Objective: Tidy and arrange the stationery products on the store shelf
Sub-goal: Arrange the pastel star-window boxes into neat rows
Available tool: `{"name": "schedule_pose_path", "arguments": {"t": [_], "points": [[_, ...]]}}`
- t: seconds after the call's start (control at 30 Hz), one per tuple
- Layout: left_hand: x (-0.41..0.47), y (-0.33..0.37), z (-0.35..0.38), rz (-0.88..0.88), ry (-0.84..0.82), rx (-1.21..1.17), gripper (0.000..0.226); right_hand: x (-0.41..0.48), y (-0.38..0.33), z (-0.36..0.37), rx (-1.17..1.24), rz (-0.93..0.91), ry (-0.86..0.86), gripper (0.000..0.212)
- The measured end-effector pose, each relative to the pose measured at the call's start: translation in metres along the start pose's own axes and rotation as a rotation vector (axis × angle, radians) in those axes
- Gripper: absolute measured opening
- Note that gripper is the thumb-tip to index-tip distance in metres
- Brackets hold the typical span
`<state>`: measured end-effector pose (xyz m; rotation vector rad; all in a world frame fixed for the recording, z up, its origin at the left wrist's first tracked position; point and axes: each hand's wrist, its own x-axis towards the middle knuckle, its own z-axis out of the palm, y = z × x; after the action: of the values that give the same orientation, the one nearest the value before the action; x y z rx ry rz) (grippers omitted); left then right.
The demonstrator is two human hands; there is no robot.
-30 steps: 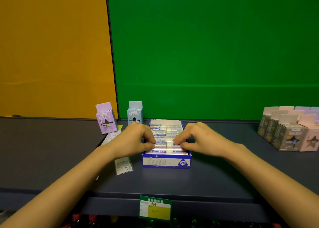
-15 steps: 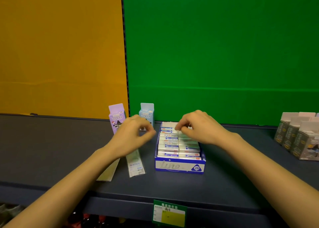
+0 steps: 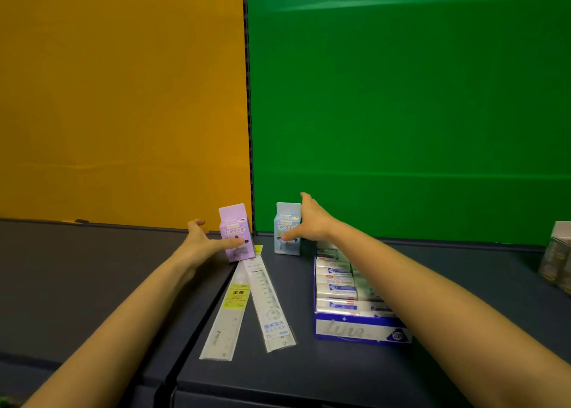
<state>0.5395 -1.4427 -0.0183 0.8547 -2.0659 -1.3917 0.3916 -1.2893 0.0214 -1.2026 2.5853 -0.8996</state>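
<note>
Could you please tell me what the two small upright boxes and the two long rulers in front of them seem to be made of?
The small purple upright box and the small pale blue upright box look like matte printed cardboard: folded edges, tab tops. The yellow-labelled long ruler and the blue-printed long ruler seem clear plastic, probably in glossy sleeves: the dark shelf shows through.

Left half of shelf (image 3: 92, 284): open passage. Centre: 2 rulers (image 3: 272, 305) lying flat, fanned near to far (low obstruction only). Far centre: purple box (image 3: 235, 233) and blue box (image 3: 287, 230) upright, gap between. Right: eraser tray (image 3: 355, 330), then open shelf before grey boxes (image 3: 556, 259).
</note>
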Motion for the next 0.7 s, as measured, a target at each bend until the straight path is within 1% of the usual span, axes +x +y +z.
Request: {"name": "schedule_pose_path", "arguments": {"t": [0.07, 0.1, 0.17, 0.23, 0.33, 0.43, 0.5, 0.6, 0.7], "points": [[0.005, -0.001, 0.001, 0.020, -0.065, -0.019, 0.095, 0.007, 0.002, 0.002, -0.030, 0.039, -0.026, 0.096], [0.006, -0.001, 0.003, 0.027, -0.091, -0.032, 0.089, 0.010, 0.003, 0.002, -0.051, 0.048, -0.032, 0.086], [0.007, -0.002, 0.008, 0.064, -0.116, -0.026, 0.068, 0.012, 0.004, 0.003, -0.074, 0.046, -0.015, 0.071], [0.006, -0.002, 0.012, 0.120, -0.090, -0.017, 0.050, 0.012, 0.004, 0.006, -0.068, 0.020, 0.023, 0.061], [0.008, -0.001, 0.010, 0.186, -0.057, -0.075, 0.035, 0.009, 0.000, 0.006, 0.001, -0.035, 0.112, 0.052], [0.007, 0.011, 0.001, 0.248, -0.002, -0.128, 0.022, -0.001, -0.009, -0.006, 0.128, -0.097, 0.236, 0.048], [0.003, 0.024, -0.003, 0.334, 0.011, -0.125, 0.020, -0.010, -0.014, -0.019, 0.288, -0.109, 0.301, 0.045], [-0.012, 0.051, 0.000, 0.424, -0.034, -0.155, 0.016, -0.031, -0.015, -0.041, 0.572, -0.092, 0.338, 0.038], [-0.031, 0.076, 0.016, 0.466, -0.114, -0.209, 0.014, -0.061, -0.007, -0.062, 0.692, -0.078, 0.335, 0.038]]}}
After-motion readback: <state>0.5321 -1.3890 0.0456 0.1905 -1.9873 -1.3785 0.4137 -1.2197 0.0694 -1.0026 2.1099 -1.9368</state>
